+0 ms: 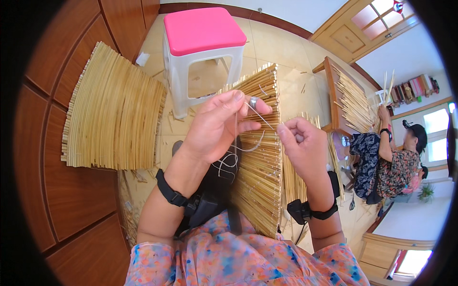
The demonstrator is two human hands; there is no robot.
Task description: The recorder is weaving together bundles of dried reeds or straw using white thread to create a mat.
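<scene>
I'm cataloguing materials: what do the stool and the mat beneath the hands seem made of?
Stool: probably plastic; smooth, slightly shiny pink and white surfaces. Mat: likely dried reeds or similar stalks, seemingly unpainted, given their uneven tan colour.

the near mat [261, 188] is between another mat [112, 114], left, and a table [331, 90], right.

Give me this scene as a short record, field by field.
Left hand: pinches thread
Right hand: fingertips by the mat; grip too fine to tell
Mat: straw-coloured sticks side by side, before the person
Second mat: at left, by brown panels
Stool: pink seat, white legs
Co-worker: at right, holding sticks upright
</scene>
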